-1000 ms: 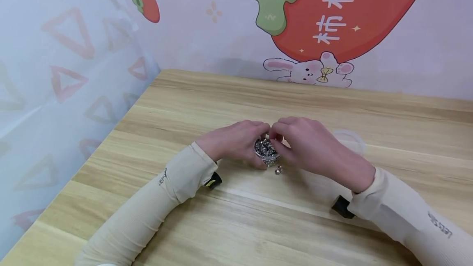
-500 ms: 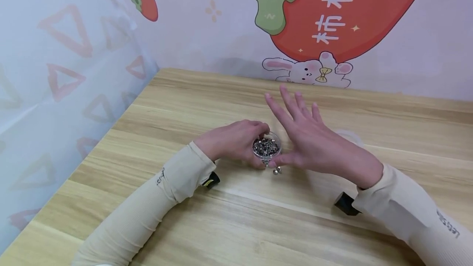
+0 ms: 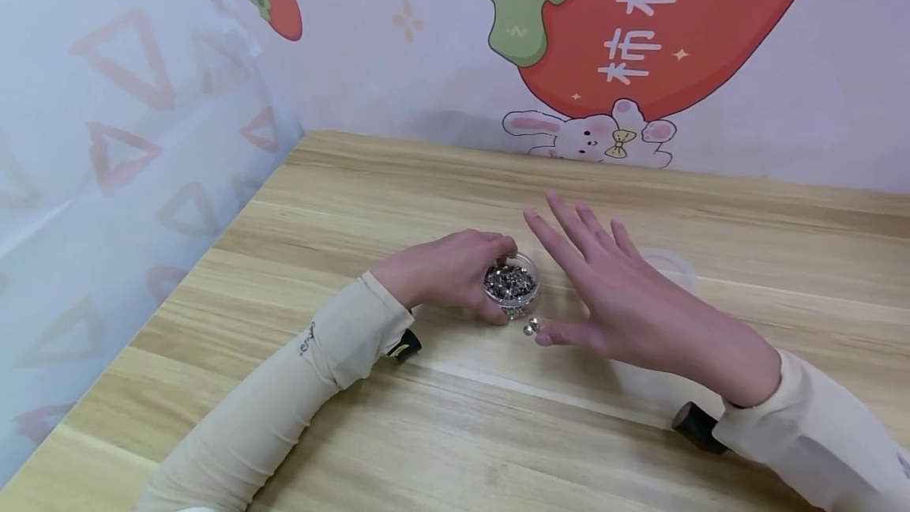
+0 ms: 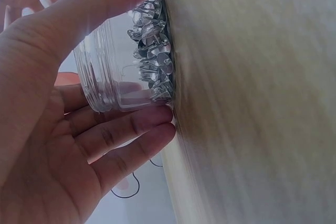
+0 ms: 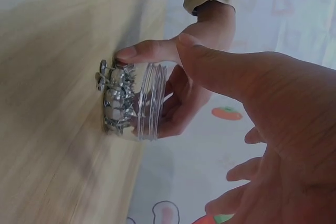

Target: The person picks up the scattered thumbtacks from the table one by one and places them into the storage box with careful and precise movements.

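A clear round screw-top jar (image 3: pixel 524 300) stands on the wooden table, partly filled with silver thumbtacks (image 4: pixel 152 51). My left hand (image 3: pixel 458 271) grips it from the left, thumb on the near side and fingers round the far side. Beside the jar's near right side lie a few loose thumbtacks (image 3: pixel 531 326). Just right of them is my right hand (image 3: pixel 626 299), fingers spread and raised, its thumb tip close to the loose tacks. Nothing is held in it. In the right wrist view, the right hand (image 5: pixel 283 114) appears in front of the jar, opposite the left hand.
A clear round lid (image 3: pixel 686 267) lies flat on the table (image 3: pixel 426 433) behind the right hand, partly hidden by it. Printed cloth (image 3: pixel 370 62) hangs along the table's back and left sides. Each wrist carries a small black camera (image 3: pixel 697 427).
The right hand has come away from the jar's mouth, spread its fingers, and moved right and toward me. The left hand keeps its grip on the jar.
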`<state>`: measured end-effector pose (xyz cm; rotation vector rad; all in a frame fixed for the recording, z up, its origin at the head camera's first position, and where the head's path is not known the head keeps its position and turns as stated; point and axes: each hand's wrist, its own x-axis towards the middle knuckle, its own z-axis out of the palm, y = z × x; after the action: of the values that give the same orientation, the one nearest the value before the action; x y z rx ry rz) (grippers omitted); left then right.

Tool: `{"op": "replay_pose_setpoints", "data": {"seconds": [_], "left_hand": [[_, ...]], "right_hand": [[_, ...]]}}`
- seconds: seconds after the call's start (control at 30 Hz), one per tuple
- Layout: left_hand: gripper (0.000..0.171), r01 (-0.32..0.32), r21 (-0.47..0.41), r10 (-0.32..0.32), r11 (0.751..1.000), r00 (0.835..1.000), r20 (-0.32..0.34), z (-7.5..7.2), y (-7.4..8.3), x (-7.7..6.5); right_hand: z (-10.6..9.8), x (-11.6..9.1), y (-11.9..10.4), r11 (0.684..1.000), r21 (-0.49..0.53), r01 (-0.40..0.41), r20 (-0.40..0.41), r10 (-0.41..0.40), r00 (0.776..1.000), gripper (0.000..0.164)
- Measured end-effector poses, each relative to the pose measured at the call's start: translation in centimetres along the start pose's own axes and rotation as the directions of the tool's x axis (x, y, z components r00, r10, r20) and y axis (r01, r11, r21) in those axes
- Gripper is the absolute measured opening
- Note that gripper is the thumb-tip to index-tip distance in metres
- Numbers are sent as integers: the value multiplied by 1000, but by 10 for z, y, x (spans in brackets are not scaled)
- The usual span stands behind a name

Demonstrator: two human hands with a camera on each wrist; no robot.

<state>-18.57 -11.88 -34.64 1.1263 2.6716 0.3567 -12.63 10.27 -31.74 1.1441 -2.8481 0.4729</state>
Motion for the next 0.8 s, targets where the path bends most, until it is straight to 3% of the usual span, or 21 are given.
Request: {"op": "replay_pose_setpoints", "data": {"seconds": [0.1,0.2,0.33,0.43,0.53,0.8], "left_hand": [[70,-7,-8,7,1000,1000,1,0,-1,0],[69,-2,-12,2,1000,1000,9,0,-1,-1],[65,10,-5,-10,1000,1000,19,0,0,-1],[65,18,3,-18,1000,999,31,0,0,1],[66,20,13,-21,1000,999,40,-1,0,1],[64,19,21,-20,1000,999,36,-1,0,2]], "right_hand": [[2,0,-4,999,-8,42,-49,-42,998,106],[7,1,-8,997,-14,78,-88,-79,993,81],[18,4,-11,994,-23,110,-51,-111,992,37],[29,7,-9,990,-34,136,-12,-137,991,15],[37,8,-7,988,-39,150,-9,-150,989,9],[46,10,-5,986,-54,158,-20,-159,987,15]]}}
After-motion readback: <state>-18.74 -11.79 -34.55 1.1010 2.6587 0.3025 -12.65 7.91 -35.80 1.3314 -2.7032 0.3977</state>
